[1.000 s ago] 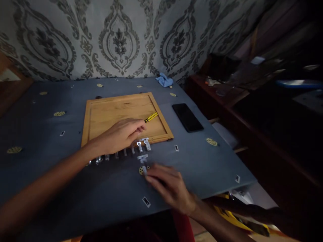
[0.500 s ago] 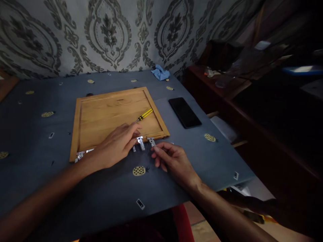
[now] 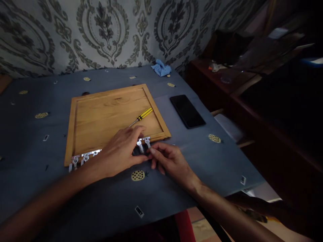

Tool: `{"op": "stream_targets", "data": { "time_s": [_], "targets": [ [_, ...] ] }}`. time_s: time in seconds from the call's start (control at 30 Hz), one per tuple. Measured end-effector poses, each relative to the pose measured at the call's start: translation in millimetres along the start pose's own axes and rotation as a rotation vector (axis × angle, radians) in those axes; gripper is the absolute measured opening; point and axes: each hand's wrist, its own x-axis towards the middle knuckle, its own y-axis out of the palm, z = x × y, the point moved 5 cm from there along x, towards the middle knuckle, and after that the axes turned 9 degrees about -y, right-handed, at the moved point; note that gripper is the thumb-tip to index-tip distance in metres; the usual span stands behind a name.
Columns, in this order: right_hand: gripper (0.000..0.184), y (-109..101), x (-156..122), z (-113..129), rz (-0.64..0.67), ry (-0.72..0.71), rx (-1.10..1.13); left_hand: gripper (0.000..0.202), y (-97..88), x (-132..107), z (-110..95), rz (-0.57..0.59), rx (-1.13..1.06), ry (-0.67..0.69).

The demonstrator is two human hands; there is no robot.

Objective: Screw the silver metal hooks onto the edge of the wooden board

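Note:
A wooden panel (image 3: 113,114) with a raised frame lies flat on the table. Along its near edge runs a metal strip (image 3: 87,155) with several small metal brackets (image 3: 140,145) hanging off it toward me. My right hand (image 3: 170,159) pinches the lower end of the rightmost metal bracket (image 3: 147,142) between thumb and fingers. Over the panel's near edge rests my left hand (image 3: 121,151), its thumb and fingers spread apart around the brackets. It hides the middle of the strip. On the panel lies a yellow-and-black screwdriver (image 3: 145,113), its shaft tip behind my left hand.
A black phone (image 3: 187,111) lies right of the panel. At the table's far edge sits a crumpled blue cloth (image 3: 160,68). The table (image 3: 161,191) has a grey patterned cover. Dark red furniture (image 3: 264,114) with items on it stands along the right side.
The rightmost bracket now sits close against its neighbour, my right hand having moved slightly left with it. My left thumb has stretched out toward my right fingers. The view has shifted a little.

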Motion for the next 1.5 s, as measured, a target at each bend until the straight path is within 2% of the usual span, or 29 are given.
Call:
{"op": "stream_targets", "data": {
  "time_s": [0.17, 0.4, 0.7, 0.8, 0.9, 1.07, 1.13, 1.5],
  "targets": [
    [0.027, 1, 1, 3, 0.0, -0.025, -0.018, 0.074, 4.4, 3, -2, -0.014, 0.055, -0.058],
    [0.03, 2, 2, 4, 0.038, 0.059, -0.05, 0.081, 7.8, 5, -9, -0.106, 0.173, -0.034],
    [0.033, 2, -1, 5, 0.056, 0.055, -0.07, 0.069, 11.9, 5, -12, -0.194, 0.232, -0.001],
    [0.033, 2, -6, 5, -0.001, 0.028, -0.078, 0.068, 11.9, 4, -14, -0.215, 0.243, 0.007],
    [0.031, 0, -13, 5, -0.083, -0.055, -0.169, 0.069, 11.7, 4, -14, -0.224, 0.243, -0.004],
    [0.023, -5, -18, 18, -0.151, -0.416, -0.55, 0.068, 12.3, 4, -15, -0.257, 0.228, -0.006],
    [0.023, -6, -19, 22, -0.156, -0.509, -0.658, 0.068, 12.7, 4, -15, -0.271, 0.225, 0.001],
    [0.03, -6, -18, 23, -0.127, -0.626, -0.998, 0.073, 14.0, 1, -18, -0.307, 0.234, 0.005]
  ]
}}
